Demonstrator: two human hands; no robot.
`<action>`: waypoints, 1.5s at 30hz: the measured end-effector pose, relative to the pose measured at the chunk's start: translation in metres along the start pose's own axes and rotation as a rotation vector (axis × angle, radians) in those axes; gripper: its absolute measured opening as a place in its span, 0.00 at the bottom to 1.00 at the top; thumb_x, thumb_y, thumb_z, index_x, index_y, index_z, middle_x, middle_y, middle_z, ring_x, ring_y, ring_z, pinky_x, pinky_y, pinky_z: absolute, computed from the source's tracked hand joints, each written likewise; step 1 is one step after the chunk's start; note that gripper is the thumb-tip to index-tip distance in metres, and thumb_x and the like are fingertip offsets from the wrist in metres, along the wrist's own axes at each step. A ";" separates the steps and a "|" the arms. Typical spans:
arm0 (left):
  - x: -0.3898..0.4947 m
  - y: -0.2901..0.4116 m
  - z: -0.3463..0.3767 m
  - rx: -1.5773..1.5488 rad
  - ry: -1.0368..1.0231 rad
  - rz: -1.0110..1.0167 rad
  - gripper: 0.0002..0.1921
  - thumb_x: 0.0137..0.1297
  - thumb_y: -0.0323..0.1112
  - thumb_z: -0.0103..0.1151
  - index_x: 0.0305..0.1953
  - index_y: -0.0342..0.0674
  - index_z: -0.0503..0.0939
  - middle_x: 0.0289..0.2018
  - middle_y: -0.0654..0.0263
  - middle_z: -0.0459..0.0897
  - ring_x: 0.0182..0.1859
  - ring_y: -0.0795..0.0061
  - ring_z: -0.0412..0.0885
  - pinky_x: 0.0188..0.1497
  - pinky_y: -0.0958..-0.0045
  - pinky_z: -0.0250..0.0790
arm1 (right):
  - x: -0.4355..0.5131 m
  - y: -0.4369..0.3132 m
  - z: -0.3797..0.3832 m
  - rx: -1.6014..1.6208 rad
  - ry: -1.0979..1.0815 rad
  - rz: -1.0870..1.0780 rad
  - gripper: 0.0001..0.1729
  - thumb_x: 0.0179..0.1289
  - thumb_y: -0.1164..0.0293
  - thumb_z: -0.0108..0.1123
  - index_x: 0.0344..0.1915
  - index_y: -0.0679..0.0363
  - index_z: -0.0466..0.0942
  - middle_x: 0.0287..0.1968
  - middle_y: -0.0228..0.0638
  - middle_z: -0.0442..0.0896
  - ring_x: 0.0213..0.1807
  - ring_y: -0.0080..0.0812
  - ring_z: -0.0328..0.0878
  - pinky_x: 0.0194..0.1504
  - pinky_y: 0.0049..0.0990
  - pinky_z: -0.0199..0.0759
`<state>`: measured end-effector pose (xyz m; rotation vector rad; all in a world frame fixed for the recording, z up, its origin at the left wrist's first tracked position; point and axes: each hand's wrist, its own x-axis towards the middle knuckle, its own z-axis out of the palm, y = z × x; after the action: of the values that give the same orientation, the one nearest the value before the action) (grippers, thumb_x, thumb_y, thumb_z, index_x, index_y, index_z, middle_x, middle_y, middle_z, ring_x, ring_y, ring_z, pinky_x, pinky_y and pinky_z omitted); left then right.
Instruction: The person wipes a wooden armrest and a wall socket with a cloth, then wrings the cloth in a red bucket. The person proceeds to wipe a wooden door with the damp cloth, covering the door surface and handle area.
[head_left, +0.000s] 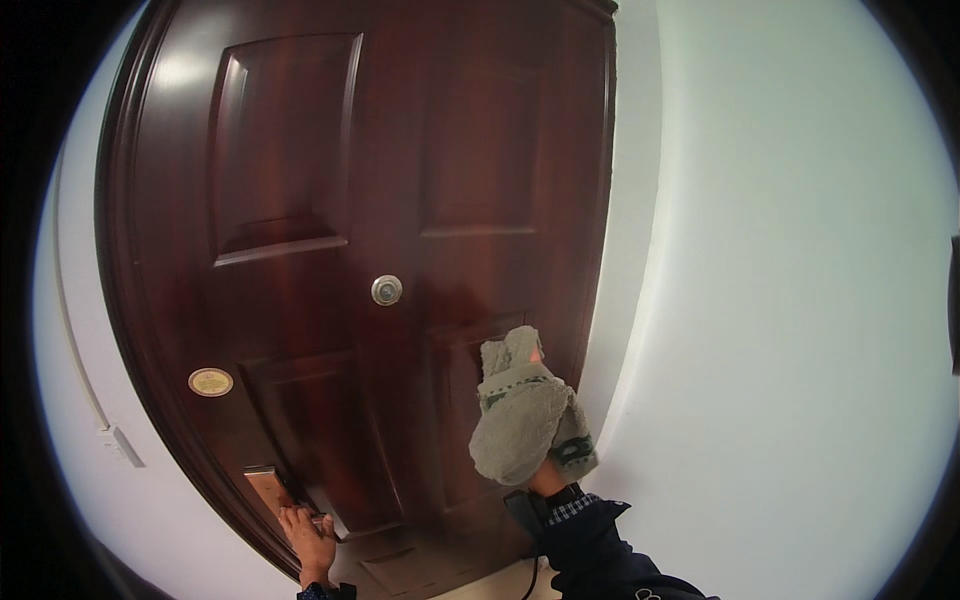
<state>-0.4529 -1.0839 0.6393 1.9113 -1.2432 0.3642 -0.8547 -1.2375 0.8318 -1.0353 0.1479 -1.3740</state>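
A grey-green terry cloth (519, 439) with dark green patterned bands covers most of my right hand (546, 478). Bunched up in that hand, the cloth is in front of the lower right panel of a glossy dark reddish-brown door (390, 420). Only the wrist and a bit of a finger show past the folds. At lower left, my left hand (309, 541) has its fingers around the door handle (324, 519), just below the top of its copper-coloured plate (266, 486). The hand hides much of the handle and the lower plate.
A round metal peephole (386, 290) sits mid-door, and an oval gold sticker (211, 382) bearing writing is at the left. White walls (780, 262) flank the door. A switch or socket box (120, 446) with a cable conduit is on the left wall. A black cable (534, 574) hangs by my right sleeve.
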 end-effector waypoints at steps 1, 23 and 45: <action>-0.001 0.000 0.000 0.001 0.013 -0.006 0.21 0.65 0.38 0.72 0.49 0.29 0.76 0.62 0.40 0.73 0.73 0.29 0.62 0.77 0.38 0.57 | 0.000 -0.004 -0.001 0.108 -0.061 -0.094 0.31 0.88 0.55 0.49 0.83 0.50 0.59 0.76 0.36 0.72 0.74 0.39 0.74 0.75 0.42 0.72; 0.028 0.014 0.017 0.239 0.318 -0.142 0.13 0.65 0.38 0.65 0.39 0.32 0.84 0.32 0.46 0.85 0.35 0.50 0.81 0.42 0.51 0.75 | 0.536 -0.374 0.110 -1.965 0.662 -1.710 0.32 0.83 0.60 0.50 0.79 0.60 0.65 0.75 0.41 0.73 0.78 0.43 0.68 0.79 0.37 0.59; 0.018 0.045 0.039 0.051 0.326 -0.350 0.19 0.60 0.35 0.69 0.53 0.38 0.82 0.54 0.46 0.81 0.58 0.41 0.71 0.63 0.41 0.64 | 0.531 -0.407 0.383 -2.267 0.538 -1.454 0.21 0.79 0.61 0.50 0.64 0.58 0.73 0.62 0.42 0.78 0.62 0.44 0.73 0.64 0.39 0.66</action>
<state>-0.4899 -1.1330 0.6473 1.9723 -0.6792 0.4995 -0.7688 -1.4304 1.5729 -2.8156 2.0634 -2.5940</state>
